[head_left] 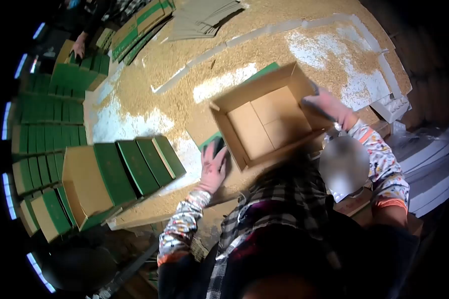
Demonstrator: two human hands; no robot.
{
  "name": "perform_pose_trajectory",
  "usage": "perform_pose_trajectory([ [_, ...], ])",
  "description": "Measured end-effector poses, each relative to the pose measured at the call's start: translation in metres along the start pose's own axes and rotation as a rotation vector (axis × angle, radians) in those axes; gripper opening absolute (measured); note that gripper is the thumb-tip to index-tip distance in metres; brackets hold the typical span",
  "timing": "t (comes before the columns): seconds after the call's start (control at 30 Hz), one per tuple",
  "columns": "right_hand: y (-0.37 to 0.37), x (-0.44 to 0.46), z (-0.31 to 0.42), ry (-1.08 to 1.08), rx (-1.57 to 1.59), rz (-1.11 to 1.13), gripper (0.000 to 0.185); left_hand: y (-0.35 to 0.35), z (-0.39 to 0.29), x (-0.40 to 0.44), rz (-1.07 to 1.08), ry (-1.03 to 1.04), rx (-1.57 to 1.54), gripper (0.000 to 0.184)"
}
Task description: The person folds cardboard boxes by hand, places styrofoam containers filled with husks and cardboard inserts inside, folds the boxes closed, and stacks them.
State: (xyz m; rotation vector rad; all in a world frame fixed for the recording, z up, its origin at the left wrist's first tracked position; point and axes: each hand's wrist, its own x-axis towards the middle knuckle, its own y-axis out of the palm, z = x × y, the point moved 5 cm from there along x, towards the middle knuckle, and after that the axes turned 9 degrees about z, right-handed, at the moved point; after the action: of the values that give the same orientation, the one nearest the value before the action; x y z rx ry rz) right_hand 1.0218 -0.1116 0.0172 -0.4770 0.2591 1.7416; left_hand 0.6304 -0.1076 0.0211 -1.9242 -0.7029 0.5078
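An open-topped cardboard box stands tilted in front of me, its brown inside showing folded bottom flaps. My right hand, in a pink and dark glove, grips the box's right wall, with the fingertips partly hidden. My left hand, gloved alike, has its fingers spread just left of the box. Those fingers lie by a green-edged cardboard piece that shows under and behind the box; whether they press on it I cannot tell.
Green and brown boxes stand in rows at the left. Flat cardboard sheets lie at the back of the sawdust-strewn table. A co-worker's hand touches boxes at the far left. Wrapped pale sheets are stacked at the right.
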Motion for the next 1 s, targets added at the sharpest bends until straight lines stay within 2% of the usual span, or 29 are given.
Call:
perform_pose_trajectory([
  [0.03, 0.01, -0.005, 0.014, -0.116, -0.116, -0.126, 0.071, -0.014, 0.009, 0.004, -0.181, -0.185, -0.219, 0.048],
  [0.07, 0.021, -0.01, 0.029, -0.216, -0.244, -0.267, 0.07, -0.033, 0.012, 0.014, -0.348, -0.258, -0.408, 0.05],
  [0.1, 0.028, -0.005, 0.024, -0.211, -0.223, -0.248, 0.071, -0.05, 0.003, 0.035, -0.464, -0.295, -0.8, 0.055],
  [0.13, 0.03, -0.002, 0.018, -0.202, -0.268, -0.272, 0.079, -0.057, -0.006, 0.058, -0.478, -0.359, -1.046, 0.06],
  [0.17, 0.03, -0.002, 0.019, -0.234, -0.132, -0.263, 0.074, -0.058, -0.016, 0.085, -0.438, -0.343, -1.006, 0.064],
  [0.2, 0.029, -0.002, 0.019, -0.266, 0.004, -0.253, 0.07, -0.055, -0.02, 0.104, -0.245, -0.389, -0.423, 0.068],
  [0.23, 0.021, 0.009, -0.007, -0.32, 0.119, -0.155, 0.056, -0.044, -0.011, 0.111, -0.299, -0.439, -0.293, 0.068],
  [0.27, -0.02, 0.003, -0.026, -0.329, 0.067, -0.299, 0.05, -0.04, 0.001, 0.111, -0.35, -0.504, -0.27, 0.064],
  [0.3, -0.063, -0.006, -0.049, -0.334, 0.016, -0.436, 0.044, -0.045, -0.001, 0.116, -0.287, -0.443, -0.386, 0.057],
  [0.33, -0.101, -0.017, -0.074, -0.334, -0.028, -0.562, 0.038, -0.047, -0.012, 0.114, -0.271, -0.479, -0.409, 0.052],
  [0.37, -0.131, -0.026, -0.097, -0.33, -0.058, -0.676, 0.033, -0.042, -0.018, 0.104, -0.419, -0.526, -0.777, 0.052],
  [0.4, -0.181, -0.055, -0.104, -0.113, -0.024, -0.917, 0.036, -0.044, -0.013, 0.1, -0.353, -0.521, -0.599, 0.054],
  [0.43, -0.228, -0.075, -0.15, -0.015, 0.039, -1.232, 0.044, -0.051, -0.008, 0.098, -0.285, -0.517, -0.417, 0.058],
  [0.47, -0.268, -0.097, -0.195, 0.065, 0.133, -1.543, 0.054, -0.053, -0.011, 0.1, -0.265, -0.563, -0.395, 0.059],
  [0.5, -0.322, -0.123, -0.245, -0.173, 0.047, -1.745, 0.065, -0.052, -0.014, 0.104, -0.258, -0.606, -0.382, 0.06],
  [0.53, -0.358, -0.16, -0.247, -0.165, 0.085, -1.876, 0.07, -0.05, 0.006, 0.094, -0.279, -0.671, -0.361, 0.063],
  [0.57, -0.385, -0.189, -0.274, 0.161, -0.091, -2.127, 0.058, -0.045, 0.026, 0.088, -0.302, -0.736, -0.343, 0.065],
  [0.6, -0.419, -0.214, -0.302, 0.471, -0.267, -2.13, 0.047, -0.054, 0.001, 0.11, -0.021, -0.516, -0.065, 0.085],
  [0.63, -0.443, -0.231, -0.318, 0.698, -0.251, -2.036, 0.049, -0.054, 0.01, 0.107, -0.033, -0.424, 0.038, 0.077],
  [0.67, -0.458, -0.237, -0.325, 0.819, -0.189, -1.901, 0.051, -0.052, 0.016, 0.099, -0.087, -0.489, 0.03, 0.077],
  [0.7, -0.468, -0.239, -0.323, 0.818, -0.22, -1.814, 0.053, -0.051, 0.014, 0.098, -0.14, -0.558, 0.021, 0.076],
  [0.73, -0.471, -0.237, -0.318, 0.753, -0.296, -1.774, 0.055, -0.051, 0.01, 0.103, -0.128, -0.504, -0.024, 0.078],
  [0.8, -0.459, -0.226, -0.286, 0.429, -0.331, -1.756, 0.059, -0.051, -0.007, 0.116, -0.114, -0.401, -0.113, 0.082],
  [0.9, -0.418, -0.203, -0.225, -0.386, 0.472, -1.607, 0.047, -0.052, 0.003, 0.106, -0.062, -0.463, -0.074, 0.082],
  [0.93, -0.414, -0.203, -0.235, -0.395, 0.131, -1.647, 0.043, -0.051, 0.003, 0.103, -0.127, -0.534, -0.122, 0.076],
  [0.97, -0.417, -0.194, -0.257, -0.462, 0.503, -1.607, 0.042, -0.052, 0.0, 0.106, -0.08, -0.502, -0.062, 0.068],
  [1.0, -0.411, -0.188, -0.26, -0.464, 0.589, -1.557, 0.041, -0.048, 0.018, 0.1, -0.093, -0.487, -0.085, 0.067],
])
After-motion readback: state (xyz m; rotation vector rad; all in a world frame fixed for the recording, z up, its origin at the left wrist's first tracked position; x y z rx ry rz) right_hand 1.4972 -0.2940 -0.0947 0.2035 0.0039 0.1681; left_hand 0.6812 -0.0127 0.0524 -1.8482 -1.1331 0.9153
